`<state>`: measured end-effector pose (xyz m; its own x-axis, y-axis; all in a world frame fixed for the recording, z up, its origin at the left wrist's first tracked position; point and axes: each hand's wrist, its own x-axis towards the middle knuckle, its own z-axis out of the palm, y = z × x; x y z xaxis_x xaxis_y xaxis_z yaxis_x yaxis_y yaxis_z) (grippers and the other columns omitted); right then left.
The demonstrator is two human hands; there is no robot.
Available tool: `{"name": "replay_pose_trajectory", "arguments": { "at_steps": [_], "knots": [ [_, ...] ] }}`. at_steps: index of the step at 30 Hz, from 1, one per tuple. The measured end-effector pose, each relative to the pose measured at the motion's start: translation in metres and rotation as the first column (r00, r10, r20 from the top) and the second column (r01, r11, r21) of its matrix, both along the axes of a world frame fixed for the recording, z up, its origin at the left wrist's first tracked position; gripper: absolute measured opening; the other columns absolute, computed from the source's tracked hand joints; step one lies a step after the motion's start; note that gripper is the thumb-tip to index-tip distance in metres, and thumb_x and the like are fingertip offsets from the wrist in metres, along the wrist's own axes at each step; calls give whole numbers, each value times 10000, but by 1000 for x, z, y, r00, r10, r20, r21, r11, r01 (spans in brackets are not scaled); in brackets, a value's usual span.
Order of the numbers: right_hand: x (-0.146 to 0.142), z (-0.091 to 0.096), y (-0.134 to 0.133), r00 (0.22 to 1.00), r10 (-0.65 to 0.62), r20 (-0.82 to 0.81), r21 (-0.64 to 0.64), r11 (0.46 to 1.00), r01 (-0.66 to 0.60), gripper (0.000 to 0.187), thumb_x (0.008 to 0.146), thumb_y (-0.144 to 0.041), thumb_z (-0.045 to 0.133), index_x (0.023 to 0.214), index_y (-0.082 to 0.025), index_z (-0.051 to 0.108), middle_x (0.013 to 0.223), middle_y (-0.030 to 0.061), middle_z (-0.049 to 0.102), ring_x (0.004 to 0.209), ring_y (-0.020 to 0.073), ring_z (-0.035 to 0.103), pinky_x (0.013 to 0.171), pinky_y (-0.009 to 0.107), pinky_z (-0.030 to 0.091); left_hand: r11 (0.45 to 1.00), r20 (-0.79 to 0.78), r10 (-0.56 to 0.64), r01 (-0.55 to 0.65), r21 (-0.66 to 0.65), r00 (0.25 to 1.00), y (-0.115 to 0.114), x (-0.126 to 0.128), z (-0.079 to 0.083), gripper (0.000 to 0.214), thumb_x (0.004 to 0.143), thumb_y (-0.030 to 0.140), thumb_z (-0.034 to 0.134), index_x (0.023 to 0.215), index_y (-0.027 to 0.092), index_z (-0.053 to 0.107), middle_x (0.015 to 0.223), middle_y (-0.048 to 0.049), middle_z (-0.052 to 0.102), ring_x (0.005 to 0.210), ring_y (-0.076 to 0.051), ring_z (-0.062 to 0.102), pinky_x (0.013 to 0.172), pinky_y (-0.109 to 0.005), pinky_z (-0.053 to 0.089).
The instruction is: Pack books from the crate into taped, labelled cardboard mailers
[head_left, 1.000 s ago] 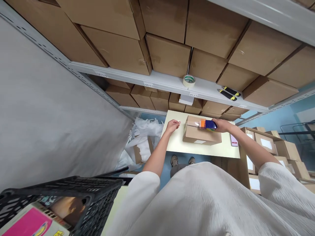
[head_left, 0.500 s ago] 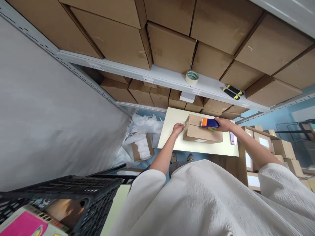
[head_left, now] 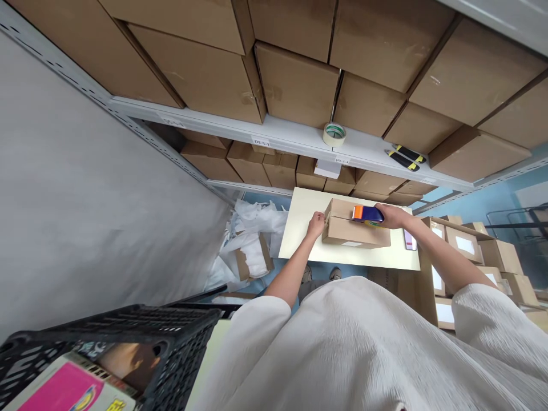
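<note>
A closed brown cardboard box [head_left: 357, 233] lies on the pale table [head_left: 299, 228], a centre seam running along its top and a white label on its near side. My right hand [head_left: 391, 216] is wrapped round a blue tape dispenser [head_left: 371, 214] with an orange front end, which rests on or just over the seam. At the box's left end is my left hand [head_left: 315, 224], its fingers curled and pressed together close to the end of the seam. Whatever those fingers pinch, if anything, is too small to make out.
A phone [head_left: 410, 240] lies at the table's right end. Above the table, a shelf [head_left: 291, 131] holds large cartons, a tape roll [head_left: 334, 135] and two yellow-black cutters [head_left: 405, 157]. White packing scraps [head_left: 257, 217] fill the floor at left; a black crate [head_left: 171, 348] stands lower left.
My left hand has shifted slightly right, closer against the box's left end. The tape dispenser stays over the seam in my right hand. The whole view has moved a little.
</note>
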<state>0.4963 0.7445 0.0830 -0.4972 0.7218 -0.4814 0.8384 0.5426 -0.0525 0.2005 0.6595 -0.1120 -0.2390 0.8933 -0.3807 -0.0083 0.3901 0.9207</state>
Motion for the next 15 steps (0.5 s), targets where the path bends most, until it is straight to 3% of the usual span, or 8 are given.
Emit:
{"name": "replay_pose_trajectory", "arguments": {
  "at_steps": [3, 6, 9, 12, 15],
  "knots": [
    [3, -3, -1, 998, -3, -61, 4, 1000, 3, 559, 891, -510, 776, 1318, -235, 543, 1143, 135, 773, 933, 294, 721, 731, 331, 474, 980, -176, -65, 96, 176, 982, 1, 1, 14, 360, 900, 263, 620, 1258, 244, 649, 1424, -143, 693, 1375, -293, 630, 1176, -464, 472],
    [8, -6, -3, 990, 8, -140, 18, 1000, -6, 509, 897, -471, 759, 1294, -222, 562, 1192, 148, 746, 987, 290, 707, 793, 336, 505, 865, -397, -245, 384, 321, 885, 3, 5, 28, 687, 859, 262, 692, 1533, 232, 559, 1725, -146, 445, 1650, -318, 334, 1343, -487, 273],
    [14, -10, -6, 970, 10, -242, 24, 1000, -4, 453, 883, -402, 753, 1273, -223, 611, 1232, 142, 729, 1066, 296, 693, 884, 354, 534, 777, -536, -402, 587, 229, 742, 4, 9, 35, 943, 836, 353, 786, 1690, 266, 396, 1812, -130, 306, 1720, -363, 110, 1380, -589, 92],
    [22, -14, -11, 931, -10, -364, 13, 1000, 16, 502, 862, -341, 748, 1335, -223, 627, 1296, 136, 724, 1168, 312, 683, 980, 385, 542, 769, -563, -463, 626, 129, 685, 2, 10, 34, 1044, 870, 435, 784, 1755, 305, 245, 1842, -117, 225, 1725, -391, 19, 1358, -665, -5],
    [28, -18, -17, 892, -49, -448, -10, 999, 50, 599, 853, -305, 737, 1426, -222, 587, 1422, 137, 691, 1222, 304, 684, 1027, 388, 539, 773, -546, -504, 632, 60, 669, 0, 9, 31, 1079, 918, 469, 729, 1781, 311, 100, 1860, -121, 139, 1723, -402, 13, 1347, -684, 5]
  ]
}}
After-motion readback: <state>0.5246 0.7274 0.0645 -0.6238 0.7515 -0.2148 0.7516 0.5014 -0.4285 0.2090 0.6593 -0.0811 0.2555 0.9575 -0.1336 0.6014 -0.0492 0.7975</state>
